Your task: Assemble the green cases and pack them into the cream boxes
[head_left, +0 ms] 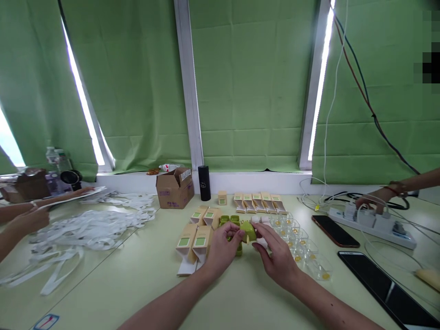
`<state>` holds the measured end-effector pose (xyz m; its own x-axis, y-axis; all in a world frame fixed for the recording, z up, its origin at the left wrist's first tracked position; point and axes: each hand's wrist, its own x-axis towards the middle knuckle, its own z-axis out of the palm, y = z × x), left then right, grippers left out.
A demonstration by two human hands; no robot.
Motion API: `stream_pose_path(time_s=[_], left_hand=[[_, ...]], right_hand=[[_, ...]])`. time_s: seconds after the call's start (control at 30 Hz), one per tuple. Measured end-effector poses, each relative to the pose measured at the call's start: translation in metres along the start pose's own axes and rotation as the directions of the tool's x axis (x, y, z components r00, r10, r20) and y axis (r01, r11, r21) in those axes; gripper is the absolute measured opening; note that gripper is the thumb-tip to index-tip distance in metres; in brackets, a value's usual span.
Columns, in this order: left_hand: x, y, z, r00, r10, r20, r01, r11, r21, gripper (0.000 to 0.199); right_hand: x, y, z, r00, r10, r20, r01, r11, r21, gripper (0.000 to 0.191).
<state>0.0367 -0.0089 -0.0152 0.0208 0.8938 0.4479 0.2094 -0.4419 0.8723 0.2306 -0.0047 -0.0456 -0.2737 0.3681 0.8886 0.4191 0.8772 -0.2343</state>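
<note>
Over the middle of the table, a small yellow-green rounded piece (248,231) is held between my two hands; its exact kind I cannot make out. My left hand (222,247) pinches its left side with thumb and fingers. From the right, the fingertips of my right hand (280,254) close on its other edge. Behind and below my fingers stand several green square pieces (234,219), partly hidden. Just left of my left hand are small beige boxes (185,243) with green labels and open flaps. Several clear plastic cups (302,245) with yellow bits lie beside my right hand.
More beige boxes (257,202) line the back, near a black cylinder (204,183) and a cardboard carton (175,189). White straps (92,229) are heaped at left beside another person's hands (25,224). At right are two phones (335,230), a power strip (374,224), cables and another person's hand (374,199).
</note>
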Motion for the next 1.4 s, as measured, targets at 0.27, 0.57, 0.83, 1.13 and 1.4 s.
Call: stream_pose_path(time_s=[0.27,0.57,0.83,1.13,1.4], left_hand=[[-0.005,0.006,0.001,0.991,-0.108,0.078,0.116,0.988,-0.104,0.042],[-0.003,0.008,0.001,0.992,-0.048,0.114,0.061,0.991,-0.12,0.051],[-0.007,0.007,-0.006,0.981,0.175,0.086,-0.182,0.98,0.08,0.02],[-0.009,0.013,-0.009,0.886,0.403,0.228,-0.444,0.88,0.169,0.051],[-0.012,0.012,-0.008,0.822,0.467,0.326,-0.55,0.799,0.243,0.06]], right_hand=[[0.003,-0.002,-0.003,0.995,0.093,0.039,-0.096,0.993,0.071,0.047],[0.006,-0.005,-0.001,0.94,0.312,0.14,-0.341,0.848,0.406,0.037],[0.006,-0.002,0.001,0.849,0.475,0.232,-0.499,0.575,0.648,0.041],[0.01,-0.006,-0.003,0.816,0.511,0.271,-0.535,0.488,0.69,0.042],[0.011,-0.005,0.0,0.795,0.533,0.289,-0.585,0.548,0.598,0.045]])
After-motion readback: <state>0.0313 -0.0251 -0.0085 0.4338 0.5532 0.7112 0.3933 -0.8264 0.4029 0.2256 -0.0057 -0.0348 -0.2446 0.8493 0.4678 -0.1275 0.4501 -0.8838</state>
